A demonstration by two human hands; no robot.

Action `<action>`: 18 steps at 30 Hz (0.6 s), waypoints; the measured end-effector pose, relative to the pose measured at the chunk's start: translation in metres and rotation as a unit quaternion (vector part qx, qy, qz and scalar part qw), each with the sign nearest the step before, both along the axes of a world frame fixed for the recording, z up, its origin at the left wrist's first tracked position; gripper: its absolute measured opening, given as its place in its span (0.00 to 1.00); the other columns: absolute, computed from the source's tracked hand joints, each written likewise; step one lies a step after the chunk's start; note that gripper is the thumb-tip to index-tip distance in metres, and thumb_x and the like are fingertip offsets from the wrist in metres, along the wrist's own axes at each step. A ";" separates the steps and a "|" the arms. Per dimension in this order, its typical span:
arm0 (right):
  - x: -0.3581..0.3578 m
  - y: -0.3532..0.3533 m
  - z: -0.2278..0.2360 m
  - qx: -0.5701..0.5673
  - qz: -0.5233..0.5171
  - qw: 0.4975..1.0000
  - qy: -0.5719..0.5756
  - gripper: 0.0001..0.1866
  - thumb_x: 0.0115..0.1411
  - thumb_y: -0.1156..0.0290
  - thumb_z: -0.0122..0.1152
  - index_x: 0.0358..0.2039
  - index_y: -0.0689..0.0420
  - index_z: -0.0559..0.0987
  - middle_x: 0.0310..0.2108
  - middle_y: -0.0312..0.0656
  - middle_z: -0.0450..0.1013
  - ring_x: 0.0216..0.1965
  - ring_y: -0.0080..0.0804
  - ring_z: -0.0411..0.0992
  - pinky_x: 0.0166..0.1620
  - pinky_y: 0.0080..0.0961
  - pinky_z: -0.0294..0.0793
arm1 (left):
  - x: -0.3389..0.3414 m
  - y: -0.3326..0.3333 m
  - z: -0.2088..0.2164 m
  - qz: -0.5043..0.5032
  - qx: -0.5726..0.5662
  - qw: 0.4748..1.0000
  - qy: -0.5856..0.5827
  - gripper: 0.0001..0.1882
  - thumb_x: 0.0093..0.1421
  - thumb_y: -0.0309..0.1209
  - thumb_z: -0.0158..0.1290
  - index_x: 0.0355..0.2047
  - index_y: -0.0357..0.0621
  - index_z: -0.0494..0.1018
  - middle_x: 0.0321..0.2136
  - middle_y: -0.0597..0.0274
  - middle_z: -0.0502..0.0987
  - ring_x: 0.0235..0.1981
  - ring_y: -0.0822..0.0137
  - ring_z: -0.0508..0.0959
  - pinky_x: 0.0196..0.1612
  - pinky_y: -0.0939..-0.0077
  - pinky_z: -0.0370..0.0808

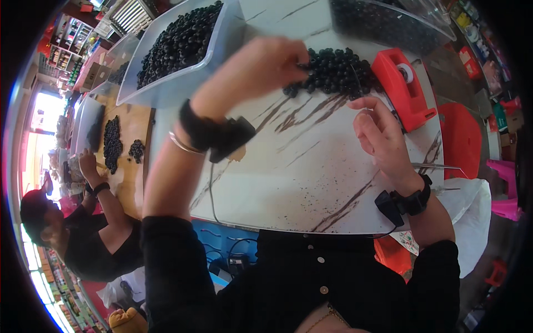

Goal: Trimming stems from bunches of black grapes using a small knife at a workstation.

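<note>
Marbled desk (pixel 300 177); dark balls (pixel 338 72) heaped just beyond the right hand (pixel 380 133), loosely parted, likely for easy reach; left hand (pixel 264 64) blurred beside them, grip impossible to tell.

Beads (pixel 338 69) black; tape dispenser (pixel 402 97) red; tabletop (pixel 294 194) white (brown-veined).

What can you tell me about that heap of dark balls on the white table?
The heap is made of many small, round, near-black balls with glossy highlights; their material is unclear. They lie loose in a wide, uneven mound on the far part of the table, thinning at the left edge. The left hand, blurred, is at that edge; whether it grips a ball is unclear. The right hand is at the near side. A red dispenser stands at the right end.
</note>
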State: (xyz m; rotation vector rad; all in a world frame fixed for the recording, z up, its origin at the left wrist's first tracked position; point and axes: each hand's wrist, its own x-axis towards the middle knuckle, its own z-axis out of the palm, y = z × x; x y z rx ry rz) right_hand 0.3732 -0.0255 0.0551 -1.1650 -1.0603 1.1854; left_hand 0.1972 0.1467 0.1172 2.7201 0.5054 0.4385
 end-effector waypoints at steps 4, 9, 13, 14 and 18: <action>-0.002 -0.001 0.002 0.023 0.012 0.999 -0.020 0.12 0.61 0.69 0.44 0.44 0.58 0.65 0.22 0.29 0.61 0.16 0.08 0.50 0.18 0.07 0.47 | -0.002 -0.001 -0.051 0.133 0.108 0.984 0.041 0.19 0.49 0.39 0.57 0.37 0.43 0.66 0.32 0.53 0.69 0.33 0.57 0.72 0.36 0.68 0.69; -0.002 -0.002 0.001 0.011 0.017 1.000 -0.022 0.12 0.61 0.68 0.44 0.44 0.58 0.66 0.21 0.28 0.60 0.16 0.08 0.49 0.18 0.07 0.46 | 0.002 0.013 -0.071 0.196 0.017 0.979 0.046 0.28 0.48 0.43 0.57 0.45 0.41 0.62 0.36 0.48 0.67 0.36 0.54 0.71 0.38 0.67 0.68; -0.002 -0.001 0.002 0.013 0.013 1.000 -0.019 0.12 0.61 0.68 0.44 0.43 0.58 0.66 0.21 0.27 0.60 0.16 0.08 0.49 0.18 0.07 0.47 | 0.006 0.012 -0.080 0.195 -0.048 0.979 0.036 0.32 0.47 0.44 0.58 0.48 0.40 0.61 0.37 0.46 0.66 0.34 0.54 0.71 0.38 0.69 0.69; -0.002 -0.001 0.003 0.014 0.014 1.000 -0.022 0.12 0.61 0.68 0.44 0.43 0.58 0.66 0.21 0.27 0.60 0.16 0.08 0.49 0.18 0.07 0.47 | 0.005 0.011 -0.081 0.195 -0.049 0.979 0.036 0.32 0.47 0.44 0.58 0.48 0.40 0.61 0.37 0.46 0.66 0.34 0.54 0.71 0.38 0.69 0.69; -0.002 -0.002 0.002 0.017 0.014 0.999 -0.033 0.12 0.61 0.67 0.44 0.43 0.57 0.66 0.21 0.27 0.60 0.16 0.08 0.49 0.18 0.07 0.47 | 0.002 -0.001 -0.083 0.151 -0.037 0.987 0.029 0.28 0.47 0.42 0.58 0.45 0.41 0.65 0.37 0.49 0.66 0.31 0.59 0.72 0.35 0.72 0.70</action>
